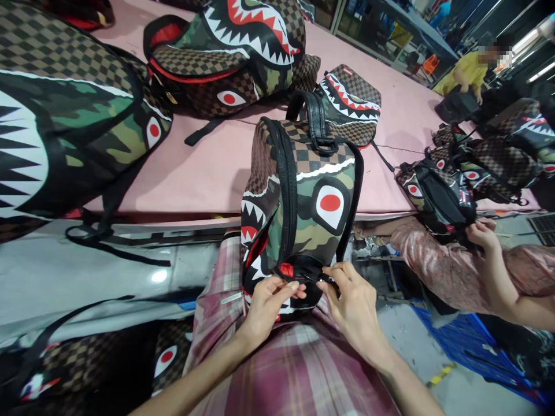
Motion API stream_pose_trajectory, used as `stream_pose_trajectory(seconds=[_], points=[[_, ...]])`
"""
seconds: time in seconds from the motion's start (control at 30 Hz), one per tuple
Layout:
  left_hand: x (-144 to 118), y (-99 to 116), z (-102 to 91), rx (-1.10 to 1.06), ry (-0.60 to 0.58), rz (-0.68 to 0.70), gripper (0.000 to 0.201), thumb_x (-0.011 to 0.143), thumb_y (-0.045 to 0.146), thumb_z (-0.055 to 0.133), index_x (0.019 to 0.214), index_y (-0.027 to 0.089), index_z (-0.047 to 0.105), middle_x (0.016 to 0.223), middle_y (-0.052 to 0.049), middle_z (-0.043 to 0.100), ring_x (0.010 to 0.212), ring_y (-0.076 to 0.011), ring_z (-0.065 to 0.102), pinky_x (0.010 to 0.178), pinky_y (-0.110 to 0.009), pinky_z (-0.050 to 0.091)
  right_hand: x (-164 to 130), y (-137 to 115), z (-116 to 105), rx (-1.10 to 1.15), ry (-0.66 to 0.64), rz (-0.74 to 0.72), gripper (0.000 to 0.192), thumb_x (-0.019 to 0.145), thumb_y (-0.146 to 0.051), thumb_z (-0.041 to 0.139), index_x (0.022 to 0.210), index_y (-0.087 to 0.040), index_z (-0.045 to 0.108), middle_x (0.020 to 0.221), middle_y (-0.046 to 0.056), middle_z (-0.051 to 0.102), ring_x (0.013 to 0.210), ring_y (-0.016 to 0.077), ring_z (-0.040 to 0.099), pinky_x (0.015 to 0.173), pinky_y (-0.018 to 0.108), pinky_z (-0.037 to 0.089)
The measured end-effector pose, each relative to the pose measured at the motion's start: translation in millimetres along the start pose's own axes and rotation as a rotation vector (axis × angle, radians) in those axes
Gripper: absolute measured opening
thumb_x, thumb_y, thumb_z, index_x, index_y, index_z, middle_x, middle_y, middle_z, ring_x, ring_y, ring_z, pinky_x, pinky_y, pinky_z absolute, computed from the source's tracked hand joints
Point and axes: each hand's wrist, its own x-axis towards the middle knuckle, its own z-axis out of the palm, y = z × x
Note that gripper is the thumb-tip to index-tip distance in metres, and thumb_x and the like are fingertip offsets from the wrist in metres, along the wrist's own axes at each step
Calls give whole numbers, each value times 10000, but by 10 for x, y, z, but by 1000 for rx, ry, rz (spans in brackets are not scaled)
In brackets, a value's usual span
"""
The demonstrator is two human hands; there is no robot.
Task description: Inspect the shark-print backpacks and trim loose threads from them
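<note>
A camouflage and checkered backpack (303, 196) with a shark mouth and a red eye stands upright on my lap, leaning against the edge of the pink table (208, 167). My left hand (266, 306) pinches the black zipper edge at the bag's near end, where red lining shows. My right hand (353, 300) grips the same zipper edge from the right, fingertips almost touching the left ones.
Several matching shark backpacks lie on the table, a large one (65, 127) at the left, one (234, 52) behind. Another bag (99, 370) sits low at my left. A co-worker's hands (479, 234) hold a bag (437, 196) at the right. A person in yellow (466, 72) works farther back.
</note>
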Motion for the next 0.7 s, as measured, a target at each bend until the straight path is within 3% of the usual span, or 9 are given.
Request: stream_pose_trajectory(seconds=[0.47,0.7], points=[[7,-17,-17,-24,-43,58,164,702,296,657,681,133,662,669,-52,702,626,-166,628,651,-265,474,156,-110,49,-66,0,-71,208,883,-260,469,912,-210,669,867,37,616,705,123,596,567,228,376],[12,-39,-40,26,-27,60,197,706,319,656,661,128,645,681,-70,706,642,-179,633,652,-279,469,172,-45,9,-42,0,-42,212,878,-263,476,859,-217,683,829,29,625,661,119,587,533,227,348]])
